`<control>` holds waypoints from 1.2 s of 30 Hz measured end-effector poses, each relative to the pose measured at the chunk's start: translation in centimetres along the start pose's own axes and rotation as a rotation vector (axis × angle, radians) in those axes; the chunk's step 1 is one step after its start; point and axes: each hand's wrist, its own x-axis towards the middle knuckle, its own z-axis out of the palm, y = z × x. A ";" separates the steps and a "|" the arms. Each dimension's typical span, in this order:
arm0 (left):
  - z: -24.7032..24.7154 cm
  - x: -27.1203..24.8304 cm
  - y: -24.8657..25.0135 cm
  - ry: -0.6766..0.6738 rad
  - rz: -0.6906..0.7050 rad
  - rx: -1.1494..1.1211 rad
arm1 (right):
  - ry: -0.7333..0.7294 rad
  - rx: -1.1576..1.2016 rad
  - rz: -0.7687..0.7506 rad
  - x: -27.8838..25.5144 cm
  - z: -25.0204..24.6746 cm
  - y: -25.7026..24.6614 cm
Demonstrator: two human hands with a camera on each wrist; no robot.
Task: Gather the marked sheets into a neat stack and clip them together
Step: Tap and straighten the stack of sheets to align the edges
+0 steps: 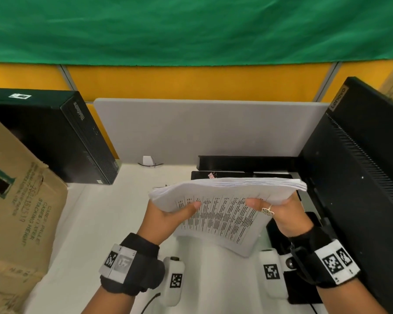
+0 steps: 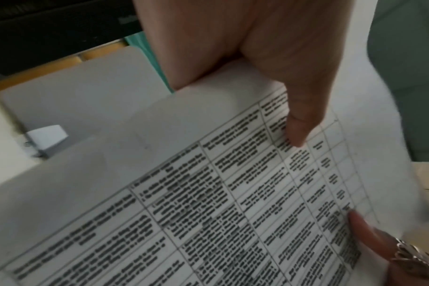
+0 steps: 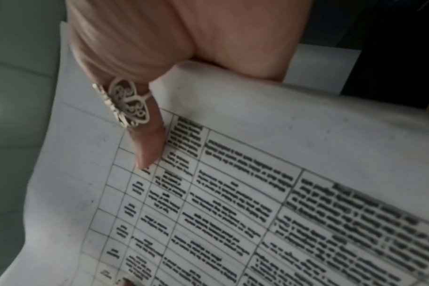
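A thick stack of printed sheets [image 1: 222, 200] is lifted off the white desk, its top page carrying a table of text. My left hand [image 1: 168, 215] grips its left side, thumb on top and fingers hidden beneath. My right hand [image 1: 279, 211], wearing a butterfly ring [image 1: 267, 211], grips the right side the same way. The left wrist view shows the sheets [image 2: 184, 193] with my left thumb [image 2: 294, 116] pressed on the table print. In the right wrist view the ringed thumb [image 3: 147, 147] presses the page [image 3: 257, 193]. A small pink clip [image 1: 211, 175] lies behind the stack.
A black computer case [image 1: 77, 137] and a cardboard box [image 1: 16, 200] stand at the left. A black monitor [image 1: 361, 177] fills the right side, with black trays [image 1: 247, 164] behind the sheets. A grey divider panel [image 1: 202, 128] closes the back. A small white item [image 1: 148, 160] sits at its foot.
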 end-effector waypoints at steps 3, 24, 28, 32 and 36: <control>-0.8 -0.2 0.1 -0.106 0.001 0.000 | -0.080 -0.007 0.060 -0.4 -0.4 0.3; -1.1 0.8 -3.0 -0.155 -0.243 0.056 | -0.077 -0.037 0.243 0.8 0.3 3.0; -0.9 0.5 -2.9 -0.107 -0.207 0.041 | -0.031 -0.013 0.176 0.5 0.2 2.9; -0.3 -0.4 -3.4 -0.090 -0.230 0.043 | -0.017 0.023 0.227 -0.3 0.4 4.2; -0.3 -0.3 -3.2 -0.093 -0.225 0.038 | -0.013 0.032 0.239 -0.5 0.4 4.2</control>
